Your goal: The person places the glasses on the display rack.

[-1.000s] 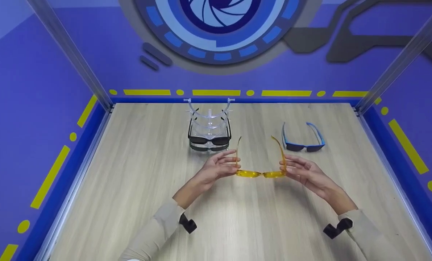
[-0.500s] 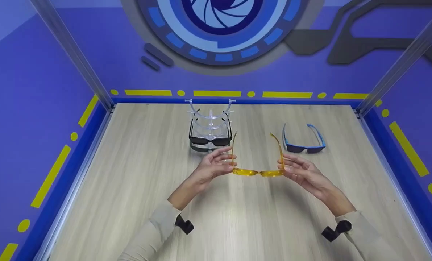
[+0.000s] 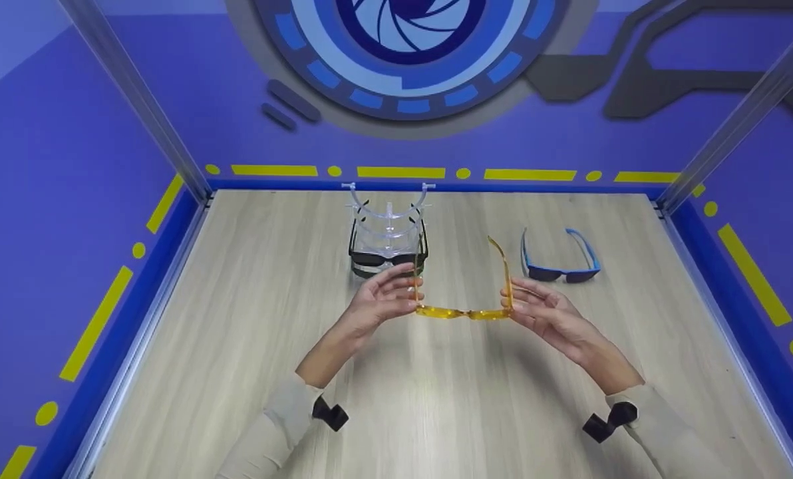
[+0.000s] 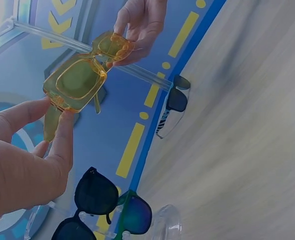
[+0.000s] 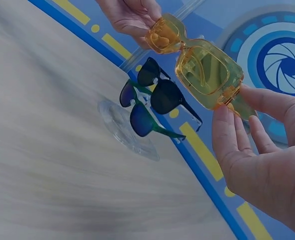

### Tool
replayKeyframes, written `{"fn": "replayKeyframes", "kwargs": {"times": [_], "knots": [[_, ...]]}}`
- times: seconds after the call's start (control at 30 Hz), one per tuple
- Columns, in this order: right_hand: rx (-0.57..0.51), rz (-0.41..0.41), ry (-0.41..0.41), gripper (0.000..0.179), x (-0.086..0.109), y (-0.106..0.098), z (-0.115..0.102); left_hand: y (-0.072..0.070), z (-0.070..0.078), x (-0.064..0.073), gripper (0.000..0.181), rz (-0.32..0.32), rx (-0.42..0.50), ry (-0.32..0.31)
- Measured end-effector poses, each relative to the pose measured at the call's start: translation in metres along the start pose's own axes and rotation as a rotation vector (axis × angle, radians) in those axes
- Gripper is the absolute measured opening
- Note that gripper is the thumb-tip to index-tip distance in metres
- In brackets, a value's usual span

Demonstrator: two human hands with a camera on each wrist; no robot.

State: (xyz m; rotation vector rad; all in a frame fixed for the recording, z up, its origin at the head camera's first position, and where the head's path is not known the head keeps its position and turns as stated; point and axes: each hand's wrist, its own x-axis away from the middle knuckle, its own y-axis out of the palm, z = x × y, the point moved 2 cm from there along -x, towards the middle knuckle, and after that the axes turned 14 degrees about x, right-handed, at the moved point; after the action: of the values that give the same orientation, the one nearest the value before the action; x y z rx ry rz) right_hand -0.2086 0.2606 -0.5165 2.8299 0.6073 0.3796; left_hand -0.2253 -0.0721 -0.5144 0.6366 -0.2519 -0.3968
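Yellow see-through sunglasses (image 3: 440, 312) are held up above the table between both hands, temples unfolded and pointing away. My left hand (image 3: 376, 306) pinches the left hinge corner, and my right hand (image 3: 553, 316) pinches the right one. Just beyond my left hand stands a clear display stand (image 3: 389, 229) carrying black sunglasses (image 3: 370, 259). Below these on the stand are green-framed sunglasses (image 5: 141, 119), plain in the right wrist view and partly hidden by the left fingers in the head view.
Blue-framed sunglasses (image 3: 563, 273) with dark lenses rest unfolded on the wooden table (image 3: 270, 266), to the right beyond my right hand. Blue printed walls (image 3: 536, 146) and metal posts (image 3: 150, 113) enclose the table at the back and sides.
Both hands have carried the yellow sunglasses left and slightly away, closer to the stand. The left fingers now overlap the lower pair there. The blue-framed sunglasses stay in place.
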Motion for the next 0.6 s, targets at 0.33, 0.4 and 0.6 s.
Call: {"fn": "replayKeyframes", "kwargs": {"times": [0.33, 0.4, 0.6], "knots": [[0.003, -0.019, 0.018, 0.042, -0.009, 0.015, -0.009, -0.006, 0.016, 0.013, 0.072, 0.011, -0.056, 0.033], [0.017, -0.020, 0.019, 0.043, -0.011, 0.018, -0.010, -0.008, 0.018, 0.014, 0.073, 0.007, -0.063, 0.039], [0.054, -0.022, 0.010, 0.050, -0.015, 0.025, -0.012, -0.015, 0.023, 0.018, 0.073, -0.013, -0.059, 0.049]]}}
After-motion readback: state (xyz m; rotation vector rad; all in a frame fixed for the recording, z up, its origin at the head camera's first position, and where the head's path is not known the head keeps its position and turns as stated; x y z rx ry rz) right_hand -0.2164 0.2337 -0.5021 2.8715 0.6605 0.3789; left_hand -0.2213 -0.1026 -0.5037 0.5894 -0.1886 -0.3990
